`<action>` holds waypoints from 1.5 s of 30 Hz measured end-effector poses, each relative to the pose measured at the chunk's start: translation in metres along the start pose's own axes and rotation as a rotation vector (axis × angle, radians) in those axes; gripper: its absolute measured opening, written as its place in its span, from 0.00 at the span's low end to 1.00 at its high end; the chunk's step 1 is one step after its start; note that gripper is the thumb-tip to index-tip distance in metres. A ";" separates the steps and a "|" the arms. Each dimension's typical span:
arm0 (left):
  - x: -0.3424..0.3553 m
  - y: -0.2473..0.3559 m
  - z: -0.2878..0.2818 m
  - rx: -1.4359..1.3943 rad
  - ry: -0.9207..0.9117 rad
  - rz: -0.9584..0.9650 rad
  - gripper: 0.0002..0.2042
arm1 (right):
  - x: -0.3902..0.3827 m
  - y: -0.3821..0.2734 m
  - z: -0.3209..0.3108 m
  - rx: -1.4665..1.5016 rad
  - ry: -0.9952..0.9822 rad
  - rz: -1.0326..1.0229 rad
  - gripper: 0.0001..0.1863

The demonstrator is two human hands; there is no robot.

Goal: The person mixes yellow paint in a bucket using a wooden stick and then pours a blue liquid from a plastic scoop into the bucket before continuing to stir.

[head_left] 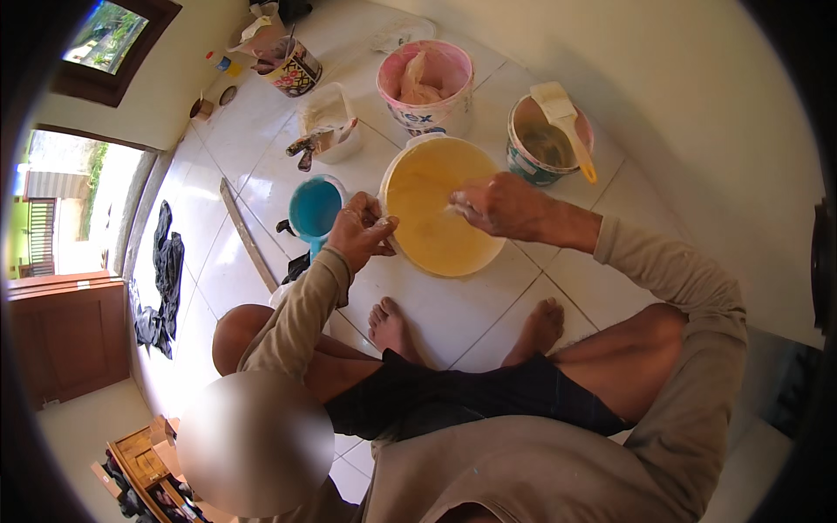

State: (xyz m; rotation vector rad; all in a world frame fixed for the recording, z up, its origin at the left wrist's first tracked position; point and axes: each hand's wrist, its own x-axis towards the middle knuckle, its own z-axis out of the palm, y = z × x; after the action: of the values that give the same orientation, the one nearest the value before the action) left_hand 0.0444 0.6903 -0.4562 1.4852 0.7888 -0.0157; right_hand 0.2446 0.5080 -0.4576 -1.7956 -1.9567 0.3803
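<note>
A wide round bucket (417,250) with a yellowish inside stands on the tiles in front of my feet. My left hand (362,231) grips its left rim, thumb and fingers closed over the edge. Over the right half of the bucket's opening is my right hand (493,207), its fingers curled into a closed grip. Whitish residue coats those fingertips, and whatever they hold is hidden. Close by my left hand sits a blue plastic dipper (316,207), its handle toward me.
Beyond the bucket stand a pink-lined pail (427,112) with a plastic bag inside, a pail (530,170) with a wide brush (565,122) across it, and a whitish container (342,144) with dirty tools. A long wooden strip (248,234) and black plastic (164,283) lie left.
</note>
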 end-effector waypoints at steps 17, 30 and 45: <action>0.001 0.003 0.000 -0.044 -0.001 -0.015 0.14 | -0.002 -0.003 0.000 0.119 0.019 0.081 0.10; 0.001 0.002 0.001 -0.039 0.008 -0.008 0.14 | -0.003 -0.003 -0.007 0.107 -0.093 0.157 0.10; 0.002 -0.002 0.000 -0.019 -0.028 0.000 0.14 | 0.001 -0.004 -0.019 0.049 -0.132 0.237 0.12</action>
State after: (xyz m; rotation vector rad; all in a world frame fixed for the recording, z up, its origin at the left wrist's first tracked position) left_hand 0.0451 0.6914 -0.4590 1.4641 0.7644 -0.0284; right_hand 0.2503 0.5068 -0.4395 -2.0223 -1.8049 0.6337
